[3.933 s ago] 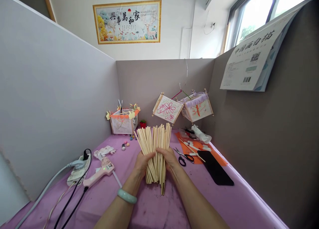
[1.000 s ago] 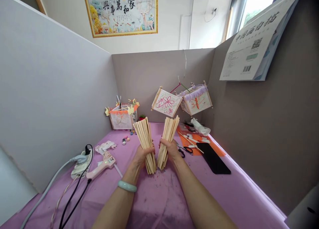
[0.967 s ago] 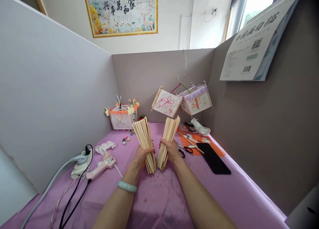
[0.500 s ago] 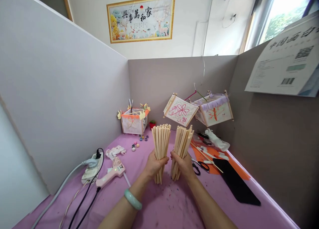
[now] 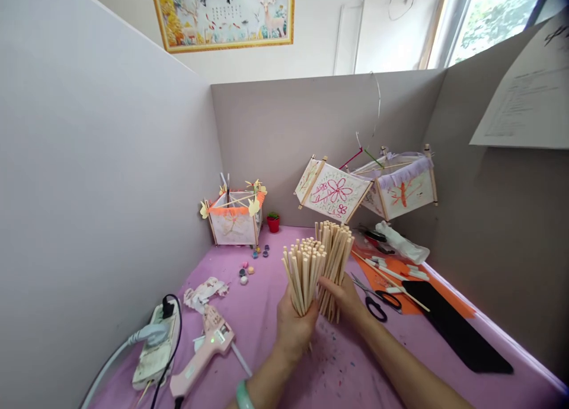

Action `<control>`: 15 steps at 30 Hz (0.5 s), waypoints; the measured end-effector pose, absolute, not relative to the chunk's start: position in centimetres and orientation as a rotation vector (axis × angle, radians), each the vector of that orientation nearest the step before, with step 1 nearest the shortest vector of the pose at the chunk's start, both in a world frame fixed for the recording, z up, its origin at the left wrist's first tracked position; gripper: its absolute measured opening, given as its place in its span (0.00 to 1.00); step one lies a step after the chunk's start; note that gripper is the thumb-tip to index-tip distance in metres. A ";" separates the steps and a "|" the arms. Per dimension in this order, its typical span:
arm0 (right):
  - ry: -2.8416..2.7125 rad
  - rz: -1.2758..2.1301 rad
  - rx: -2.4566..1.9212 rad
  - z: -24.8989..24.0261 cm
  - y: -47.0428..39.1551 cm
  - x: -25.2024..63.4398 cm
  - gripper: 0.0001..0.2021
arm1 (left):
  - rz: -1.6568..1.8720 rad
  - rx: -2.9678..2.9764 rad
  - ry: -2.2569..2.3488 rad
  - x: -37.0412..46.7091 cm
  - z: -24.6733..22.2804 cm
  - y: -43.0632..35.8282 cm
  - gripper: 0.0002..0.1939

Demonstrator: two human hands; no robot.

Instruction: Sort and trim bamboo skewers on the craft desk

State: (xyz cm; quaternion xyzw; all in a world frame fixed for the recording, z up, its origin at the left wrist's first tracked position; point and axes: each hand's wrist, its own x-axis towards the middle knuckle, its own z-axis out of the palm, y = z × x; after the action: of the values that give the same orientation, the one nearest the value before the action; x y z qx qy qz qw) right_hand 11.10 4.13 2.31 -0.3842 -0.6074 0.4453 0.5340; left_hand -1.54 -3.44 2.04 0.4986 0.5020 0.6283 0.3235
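My left hand is closed round a bundle of thin wooden sticks, whose cut ends tilt toward me. Just behind and to the right, my right hand grips a second bundle of wooden sticks, held nearly upright. The two bundles overlap in view; whether they touch I cannot tell. Both are above the purple tablecloth. Right of my right hand lies a pair of scissors with black handles.
A pink glue gun and a power strip with cables lie at left. Decorated paper lanterns stand at the back left and hang at right. A black strip lies on orange paper. Grey partitions enclose the table.
My hands have come closer together, and the left bundle has tipped toward me, in front of the right one. The view has tilted down.
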 end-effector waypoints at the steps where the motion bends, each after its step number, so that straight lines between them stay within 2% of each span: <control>1: -1.425 1.071 -0.932 2.3 4.3 11.1 0.16 | 1.637 1.302 1.326 -1.5 2.2 -3.5 0.13; 8: -1.365 1.182 -0.971 1.6 4.3 11.9 0.17 | 1.528 1.236 1.370 -1.7 2.6 -3.1 0.11; 12: -1.299 1.204 -0.956 1.4 3.9 12.3 0.17 | 1.526 1.212 1.398 -1.7 2.4 -2.8 0.15; 15: -1.270 1.204 -0.937 1.6 3.7 12.3 0.16 | 1.540 1.235 1.443 -1.9 2.5 -2.7 0.12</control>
State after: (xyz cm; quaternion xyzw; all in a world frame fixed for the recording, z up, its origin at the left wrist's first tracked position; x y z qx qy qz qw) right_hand 12.28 3.74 1.60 -0.3952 -0.5358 0.5080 0.5465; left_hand -1.88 -2.69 2.55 0.4747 0.5546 0.5921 0.3414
